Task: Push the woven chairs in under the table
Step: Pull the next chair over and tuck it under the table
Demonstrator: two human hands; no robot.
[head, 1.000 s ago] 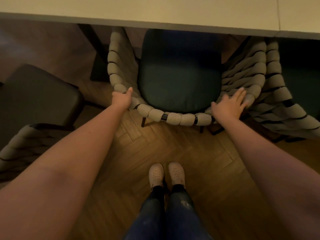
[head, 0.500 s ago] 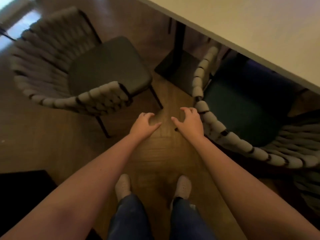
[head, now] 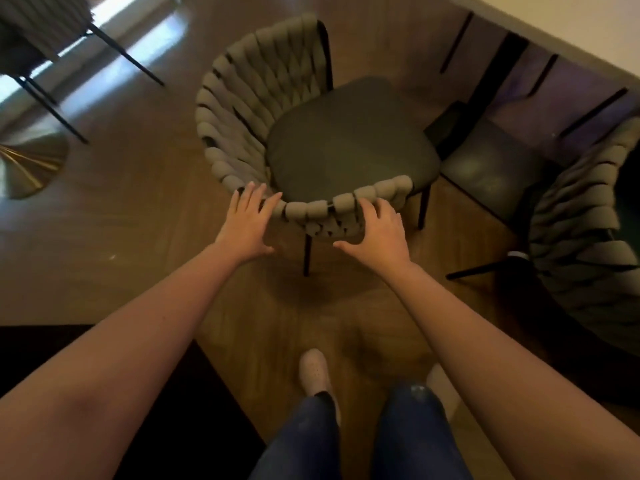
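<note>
A woven chair point(head: 263, 98) with a dark seat cushion stands on the wood floor, out from the table point(head: 588, 26) at the top right. My left hand point(head: 247, 220) reaches its woven rim at the near left with fingers spread and straight. My right hand point(head: 379, 230) lies on the near rim further right, fingers loosely bent over the weave. A second woven chair point(head: 581, 216) stands at the right, its seat partly under the table.
Another chair point(head: 38, 39) with thin black legs is at the far left, beside a round brass base point(head: 31, 164). A dark rug point(head: 194, 393) lies at the lower left. My feet and legs stand just behind the chair.
I turned left from the chair pushed under the table. Both hands left it, crossed the gap and now meet the near rim of the chair that stands out on the floor.
</note>
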